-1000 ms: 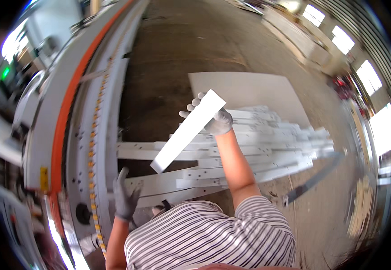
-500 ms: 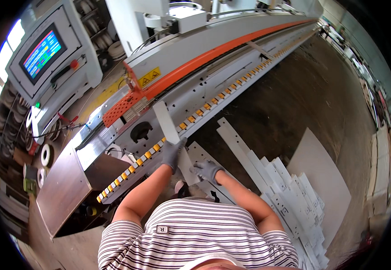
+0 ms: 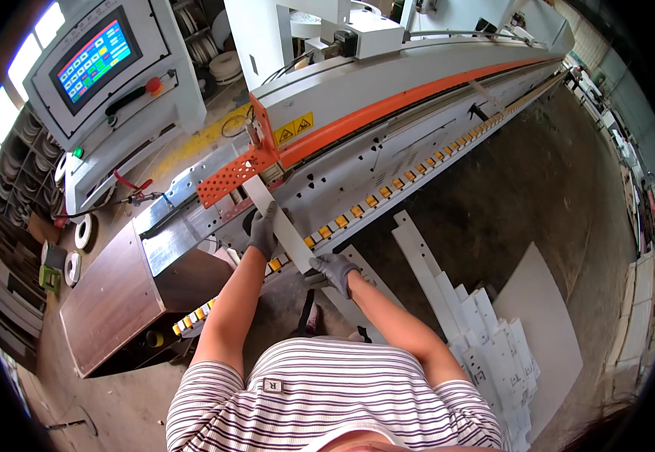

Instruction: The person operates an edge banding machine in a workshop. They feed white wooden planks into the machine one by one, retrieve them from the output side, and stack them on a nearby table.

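A narrow white board (image 3: 288, 232) lies slantwise across the machine's rail of yellow rollers (image 3: 371, 201). Its far end reaches the perforated orange guard plate (image 3: 237, 175). Around the board's left edge, midway along, my gloved left hand (image 3: 264, 230) is closed. My right hand (image 3: 332, 273), gloved in grey too, grips the near end, fingers wrapped over the corner. Beyond the rail runs the long grey machine (image 3: 357, 83) with its orange strip. Part of a dark opening in the machine bed is covered by my left hand.
A control panel with a lit screen (image 3: 95, 62) stands at the far left. Stepped stacks of white boards (image 3: 493, 354) lie to my right, beside a large pale sheet (image 3: 546, 324). A brown wooden cabinet (image 3: 112, 301) stands at the left.
The board has moved away from me, up to the orange guard plate. My left hand has slid along with it, and my right hand has taken hold of its near end. The view has shifted.
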The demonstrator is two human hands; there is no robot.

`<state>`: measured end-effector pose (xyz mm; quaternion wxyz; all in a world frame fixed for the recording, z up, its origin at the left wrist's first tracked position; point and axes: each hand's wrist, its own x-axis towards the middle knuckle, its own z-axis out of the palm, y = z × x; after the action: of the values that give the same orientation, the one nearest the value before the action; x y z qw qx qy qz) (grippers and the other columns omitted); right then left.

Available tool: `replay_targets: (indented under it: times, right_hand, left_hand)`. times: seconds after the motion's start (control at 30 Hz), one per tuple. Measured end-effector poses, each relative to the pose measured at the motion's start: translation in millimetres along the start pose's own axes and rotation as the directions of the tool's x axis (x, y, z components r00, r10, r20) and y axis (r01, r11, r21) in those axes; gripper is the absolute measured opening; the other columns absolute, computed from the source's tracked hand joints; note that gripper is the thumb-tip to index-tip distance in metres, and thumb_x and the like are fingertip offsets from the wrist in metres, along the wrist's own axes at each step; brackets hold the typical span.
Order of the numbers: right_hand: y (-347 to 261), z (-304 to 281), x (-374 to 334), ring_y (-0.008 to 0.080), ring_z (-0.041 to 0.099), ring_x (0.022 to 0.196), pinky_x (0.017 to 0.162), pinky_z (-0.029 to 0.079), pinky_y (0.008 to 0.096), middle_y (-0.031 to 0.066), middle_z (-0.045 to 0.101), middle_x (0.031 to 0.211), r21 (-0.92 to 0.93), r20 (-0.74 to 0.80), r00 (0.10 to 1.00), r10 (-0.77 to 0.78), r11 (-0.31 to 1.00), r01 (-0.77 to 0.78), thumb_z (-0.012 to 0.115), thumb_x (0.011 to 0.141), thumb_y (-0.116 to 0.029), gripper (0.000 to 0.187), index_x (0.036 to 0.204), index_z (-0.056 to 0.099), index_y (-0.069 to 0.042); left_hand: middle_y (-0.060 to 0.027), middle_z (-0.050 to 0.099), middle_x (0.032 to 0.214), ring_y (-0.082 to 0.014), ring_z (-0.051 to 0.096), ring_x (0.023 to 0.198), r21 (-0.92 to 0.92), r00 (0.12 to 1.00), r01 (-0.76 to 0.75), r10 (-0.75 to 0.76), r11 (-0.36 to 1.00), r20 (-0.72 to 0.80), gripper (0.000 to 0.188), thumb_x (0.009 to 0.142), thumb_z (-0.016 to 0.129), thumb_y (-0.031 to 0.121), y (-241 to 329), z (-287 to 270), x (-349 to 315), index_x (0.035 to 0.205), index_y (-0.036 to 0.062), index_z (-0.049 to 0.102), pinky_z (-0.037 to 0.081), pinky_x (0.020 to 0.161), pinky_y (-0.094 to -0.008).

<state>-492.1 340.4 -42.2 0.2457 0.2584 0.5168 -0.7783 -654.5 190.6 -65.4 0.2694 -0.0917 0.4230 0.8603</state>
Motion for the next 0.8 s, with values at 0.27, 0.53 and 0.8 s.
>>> replay_targets:
  times: [0.27, 0.53, 0.8]
  right_hand:
    - [12.7, 15.9, -5.1, 0.0208, 0.068, 0.071, 0.064, 0.058, 0.0334, 0.0108, 0.067, 0.091, 0.195, -0.054, 0.998, -0.027, 0.98, 0.037, 0.067, 0.085, -0.035, 0.04, 0.104, 0.06, 0.0]
    - [3.8, 29.4, -9.7, 0.0211, 0.068, 0.073, 0.066, 0.058, 0.0313, 0.0109, 0.066, 0.091, 0.207, -0.053, 0.994, -0.09, 0.973, 0.099, 0.066, 0.086, -0.03, 0.038, 0.103, 0.059, 0.003]
    - [-8.9, 13.9, -22.0, 0.0243, 0.068, 0.074, 0.066, 0.058, 0.034, 0.0146, 0.065, 0.093, 0.316, -0.078, 0.996, -0.038, 0.947, 0.061, 0.065, 0.088, -0.027, 0.04, 0.112, 0.055, 0.003]
  left_hand:
    - [-0.0109, 0.059, 0.093, -0.0254, 0.06, 0.084, -0.013, 0.999, -0.032, 0.032, 0.999, -0.026, 0.042, 0.093, 0.05, 0.043, 4.8, -8.0, 8.7, 0.105, 0.0023, 0.053, 0.052, 0.078, -0.0422]
    - [-0.0101, 0.057, 0.085, -0.0256, 0.057, 0.077, 0.036, 0.996, 0.023, -0.019, 0.999, -0.089, 0.057, 0.091, 0.043, 0.057, 19.1, -13.2, 19.2, 0.099, 0.0017, 0.054, 0.051, 0.073, -0.0428]
    - [-0.0108, 0.055, 0.088, -0.027, 0.056, 0.08, -0.042, 0.973, 0.139, -0.144, 0.989, -0.182, 0.058, 0.089, 0.046, 0.058, 13.5, 20.7, 20.0, 0.106, 0.0031, 0.049, 0.051, 0.077, -0.0454]
